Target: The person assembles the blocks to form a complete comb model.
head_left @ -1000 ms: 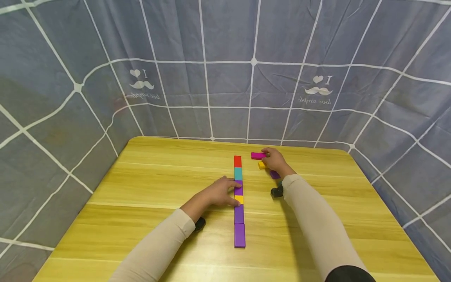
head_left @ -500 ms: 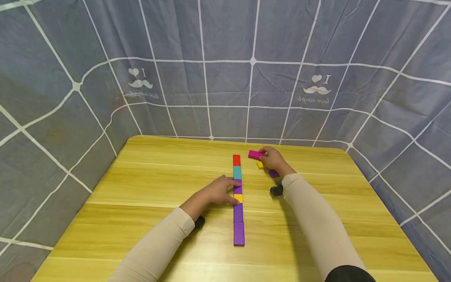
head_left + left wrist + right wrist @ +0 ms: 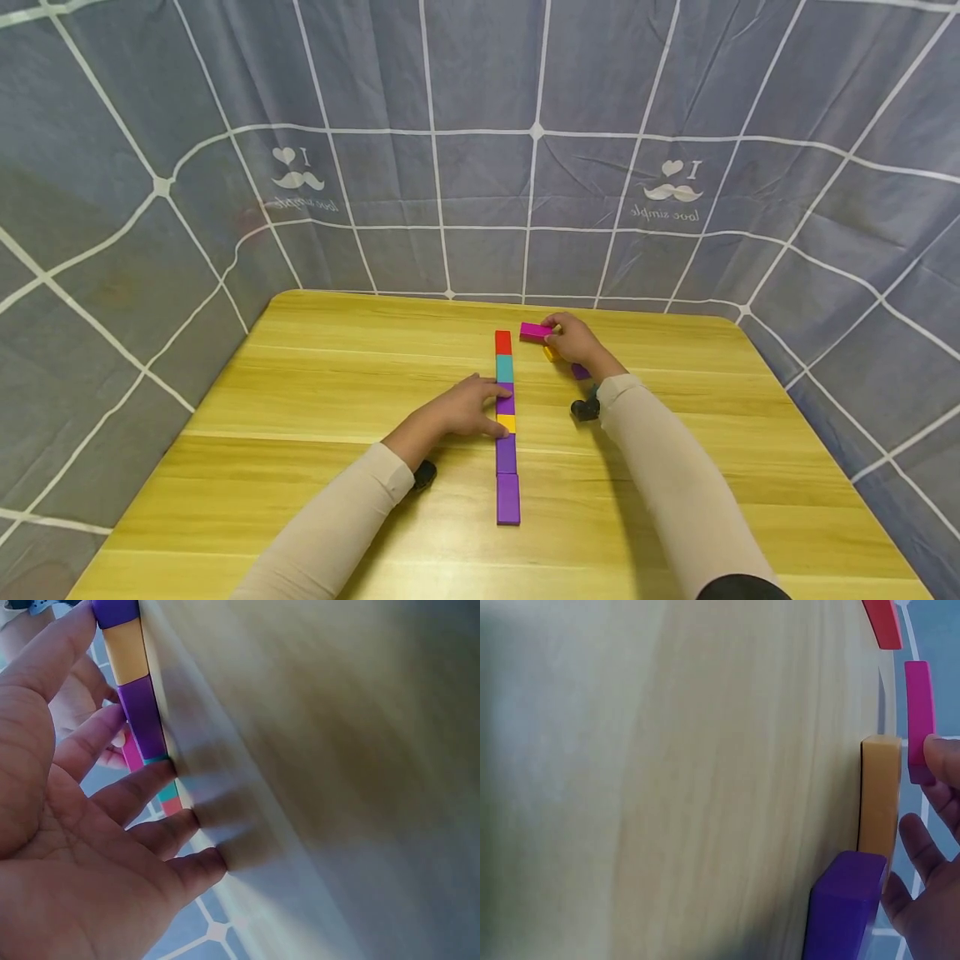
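Note:
A straight row of blocks runs away from me on the table: red (image 3: 503, 342) at the far end, then teal (image 3: 505, 368), purple (image 3: 507, 403), yellow (image 3: 508, 422) and two more purple blocks, the nearest one (image 3: 507, 500) included. My left hand (image 3: 463, 407) lies against the row's left side with fingers spread; index finger and thumb touch the blocks around the yellow one. Between thumb and fingers my right hand (image 3: 576, 340) pinches a magenta block (image 3: 919, 705) by one end, held off the table. The magenta block's free end points toward the red block.
Below the right hand lie a loose yellow block (image 3: 881, 787) and a purple block (image 3: 844, 907), partly hidden in the head view. A bit of something teal shows by the right wrist camera (image 3: 585, 407). A grey curtain (image 3: 480, 183) with white lines surrounds the wooden table (image 3: 337, 350).
My right hand has carried the magenta block a little to the left, closer to the red end of the row. The left hand has stayed in place.

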{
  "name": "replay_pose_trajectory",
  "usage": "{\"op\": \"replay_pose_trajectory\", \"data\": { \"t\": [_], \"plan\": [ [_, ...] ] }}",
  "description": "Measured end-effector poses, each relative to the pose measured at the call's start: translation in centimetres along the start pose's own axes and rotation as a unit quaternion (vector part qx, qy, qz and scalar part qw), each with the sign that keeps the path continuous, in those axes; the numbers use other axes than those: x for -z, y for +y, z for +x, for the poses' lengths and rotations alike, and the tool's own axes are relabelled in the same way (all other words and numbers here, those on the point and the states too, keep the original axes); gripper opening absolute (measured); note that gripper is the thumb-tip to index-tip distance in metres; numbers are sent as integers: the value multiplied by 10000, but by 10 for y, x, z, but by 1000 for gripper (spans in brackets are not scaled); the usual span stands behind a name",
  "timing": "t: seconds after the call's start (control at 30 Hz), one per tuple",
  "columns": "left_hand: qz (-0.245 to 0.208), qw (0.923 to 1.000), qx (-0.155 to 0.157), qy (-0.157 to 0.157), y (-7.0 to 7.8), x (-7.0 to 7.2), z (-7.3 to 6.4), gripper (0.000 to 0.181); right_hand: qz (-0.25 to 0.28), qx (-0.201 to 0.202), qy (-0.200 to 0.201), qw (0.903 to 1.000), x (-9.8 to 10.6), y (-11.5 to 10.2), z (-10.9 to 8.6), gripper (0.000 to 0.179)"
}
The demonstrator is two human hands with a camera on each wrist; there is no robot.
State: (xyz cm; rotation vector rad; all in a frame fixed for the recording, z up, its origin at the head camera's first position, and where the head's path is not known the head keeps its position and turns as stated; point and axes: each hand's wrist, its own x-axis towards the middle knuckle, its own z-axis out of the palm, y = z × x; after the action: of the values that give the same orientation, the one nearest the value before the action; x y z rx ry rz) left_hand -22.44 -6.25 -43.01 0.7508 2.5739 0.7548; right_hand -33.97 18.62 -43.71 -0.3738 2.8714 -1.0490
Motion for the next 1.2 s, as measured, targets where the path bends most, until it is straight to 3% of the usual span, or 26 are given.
{"op": "replay_pose_trajectory", "data": {
  "t": [0.3,0.77,1.2],
  "plan": [
    [-45,9995,-282,157,-1,2,0,65,-8,147,103,9998,1,-4,-5,27],
    [-27,9998,-165,78,2,1,-4,65,72,240,249,9994,0,1,-16,28],
    [526,9974,77,-486,16,-3,-22,115,245,238,317,9989,-3,3,-20,28]
  ]
}}
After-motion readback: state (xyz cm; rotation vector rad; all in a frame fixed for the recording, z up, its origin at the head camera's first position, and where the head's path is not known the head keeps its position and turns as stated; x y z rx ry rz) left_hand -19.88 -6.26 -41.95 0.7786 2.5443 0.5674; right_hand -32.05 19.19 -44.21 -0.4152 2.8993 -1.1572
